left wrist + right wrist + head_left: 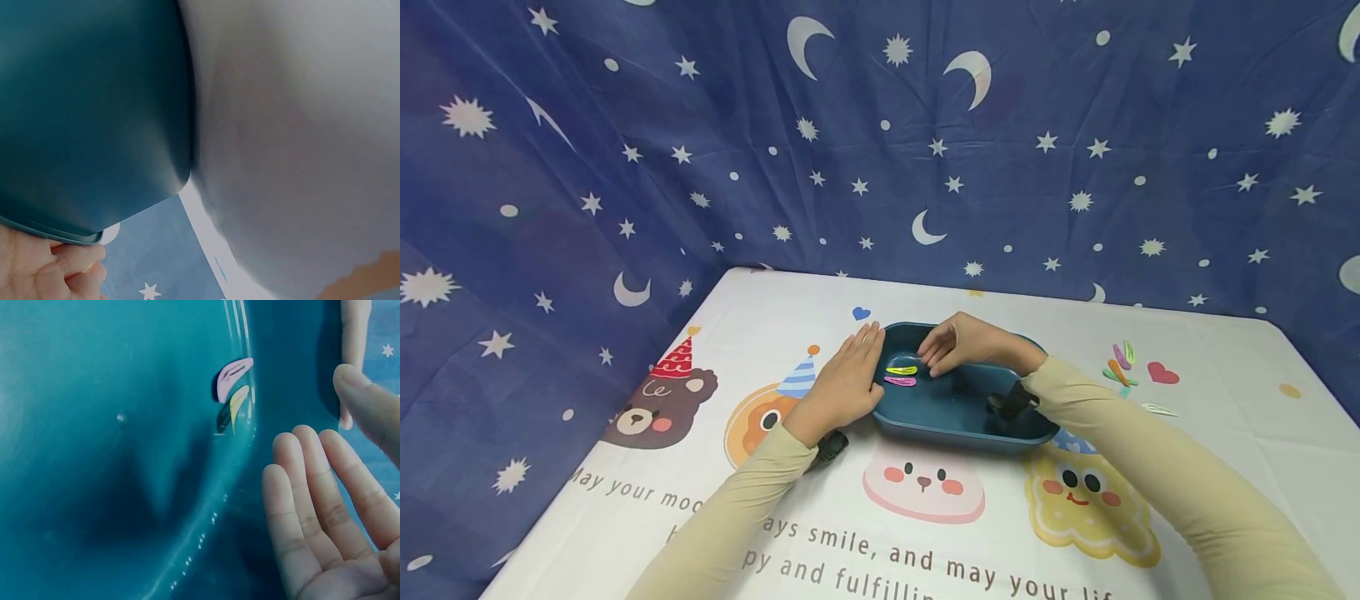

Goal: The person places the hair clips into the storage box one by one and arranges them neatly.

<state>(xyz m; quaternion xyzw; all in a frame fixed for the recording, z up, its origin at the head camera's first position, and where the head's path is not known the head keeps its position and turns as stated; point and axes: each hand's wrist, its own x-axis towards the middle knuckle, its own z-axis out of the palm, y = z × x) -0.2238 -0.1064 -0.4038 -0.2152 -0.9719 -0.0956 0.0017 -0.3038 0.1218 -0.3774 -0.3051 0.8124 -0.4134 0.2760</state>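
A dark teal tray (925, 423) stands on the table, with a yellow clip (902, 370) and a pink clip (900, 381) lying inside near its left end. My left hand (844, 383) rests against the tray's left rim, fingers straight; in the left wrist view its fingers (53, 269) touch the rim from outside. Over the tray, right of the clips, my right hand (962, 342) hovers with nothing in it. The right wrist view shows its fingers (319, 494) extended and apart from the pink clip (232, 379) and the yellow clip (238, 403).
To the right of the tray several colourful clips (1122, 363) lie in a loose group, with a pale clip (1160, 410) nearer the front. A printed white cloth (820, 525) covers the table; a blue curtain (880, 158) with stars and moons hangs behind.
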